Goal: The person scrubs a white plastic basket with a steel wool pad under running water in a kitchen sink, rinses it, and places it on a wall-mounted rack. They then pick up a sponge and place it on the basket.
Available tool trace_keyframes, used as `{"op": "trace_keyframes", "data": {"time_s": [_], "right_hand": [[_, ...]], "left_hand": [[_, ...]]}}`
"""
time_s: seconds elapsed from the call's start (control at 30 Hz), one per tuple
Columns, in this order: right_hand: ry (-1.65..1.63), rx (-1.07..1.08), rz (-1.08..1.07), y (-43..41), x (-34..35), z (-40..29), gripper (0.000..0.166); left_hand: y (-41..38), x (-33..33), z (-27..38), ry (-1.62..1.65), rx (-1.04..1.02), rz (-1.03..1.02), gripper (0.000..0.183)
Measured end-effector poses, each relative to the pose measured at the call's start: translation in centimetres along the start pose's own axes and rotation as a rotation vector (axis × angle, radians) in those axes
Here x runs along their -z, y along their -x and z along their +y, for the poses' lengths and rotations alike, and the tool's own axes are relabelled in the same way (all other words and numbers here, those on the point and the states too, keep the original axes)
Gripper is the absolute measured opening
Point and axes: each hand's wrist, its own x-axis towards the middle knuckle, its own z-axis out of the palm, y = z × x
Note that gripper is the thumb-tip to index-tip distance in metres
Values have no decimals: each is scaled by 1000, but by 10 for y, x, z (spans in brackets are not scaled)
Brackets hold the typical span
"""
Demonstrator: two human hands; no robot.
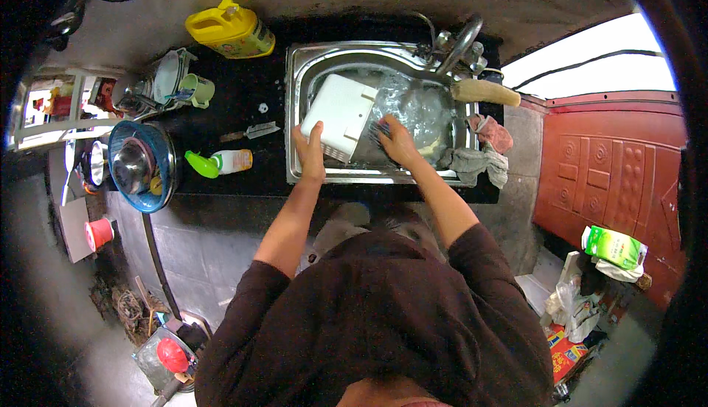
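Observation:
My left hand (311,153) grips the lower left edge of a white plastic box (338,112), thumb on its face. The box is tilted inside a stainless steel sink (381,177). To its right, my right hand (400,144) holds a dark scouring pad (380,133), partly hidden by the fingers, close to the box's right edge. Rippling, bubbly water (417,109) fills the basin. A pale thing (432,146) lies in the water near the front right, too blurred to name. Above the basin's back right corner curves a metal faucet (463,43).
A loofah (485,92), a pink cloth (492,133) and a grey cloth (479,164) rest along the sink's right edge. On the counter's left are a spray bottle (221,163), a knife (251,132), a yellow jug (235,30), a green mug (198,90) and a blue basin (145,205).

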Motion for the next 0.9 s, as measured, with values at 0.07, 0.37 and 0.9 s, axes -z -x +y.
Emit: {"op": "trace_keyframes", "data": {"time_s": [0.07, 0.37, 0.9], "right_hand": [[127, -207, 25, 17, 20, 39, 32], [-311, -473, -122, -54, 35, 129, 103], [19, -808, -115, -65, -46, 243, 100]], "left_hand": [[-22, 1, -9, -7, 100, -143, 55], [-121, -22, -152, -19, 113, -575, 74], [-145, -48, -210, -861, -109, -299, 44]]}}
